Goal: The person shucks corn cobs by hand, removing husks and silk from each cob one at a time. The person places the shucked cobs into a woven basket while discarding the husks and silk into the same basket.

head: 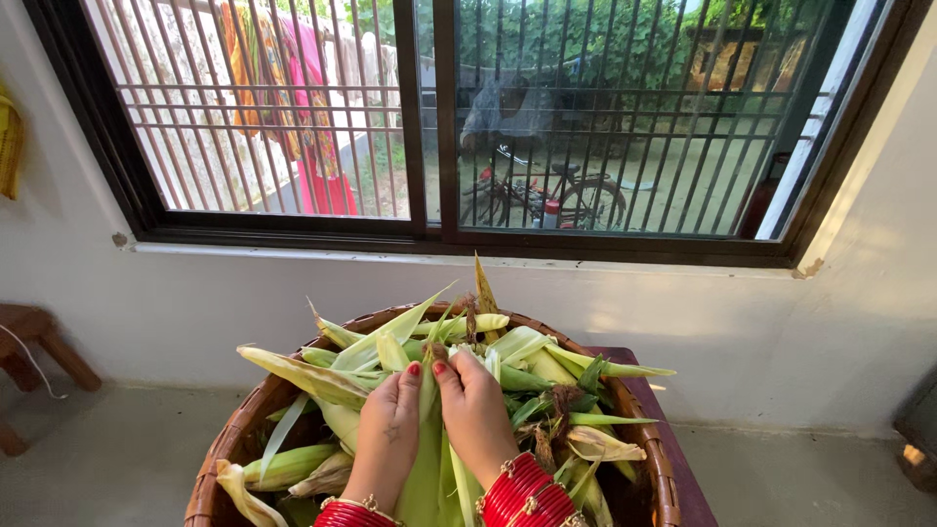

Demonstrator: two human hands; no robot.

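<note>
Step in hand, judged: peeling husk off 1 green unhusked corn ear [429, 459], upright at near centre of the round woven cane basket [210, 468]. To do well: keep thumbs at the tip, split leaves evenly, pull down w/ ear braced vs. the pile.

Left hand [387, 429]: fingers curled nearly closed, pinching husk at ear's tip. Right hand [475, 410]: same, closed on husk, touching left at thumbs. Red bangles [527, 493] on both wrists. Approx. a dozen more ears piled round; brown silk strands [564, 398] to right.
</note>
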